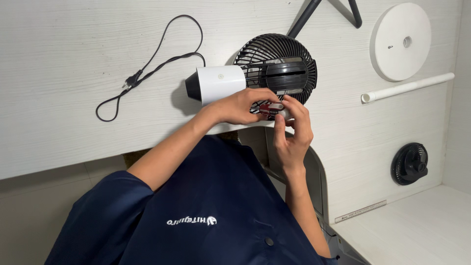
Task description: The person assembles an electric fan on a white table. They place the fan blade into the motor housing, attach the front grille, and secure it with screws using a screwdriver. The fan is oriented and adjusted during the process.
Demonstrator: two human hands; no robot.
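Both hands, left and right, pinch a small red tool, probably pliers, at the black fan grille.

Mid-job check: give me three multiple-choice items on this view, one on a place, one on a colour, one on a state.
1. Where does the power plug lie?
A. left of the fan
B. on the white disc
C. under the pipe

2. What colour is the fan's motor housing?
A. red
B. white
C. blue

3. How is the cord?
A. plugged in
B. coiled tight
C. loose, unplugged

Answers: 1 A, plug lies left of fan. 2 B, housing shows white. 3 C, plug lies free on the table.
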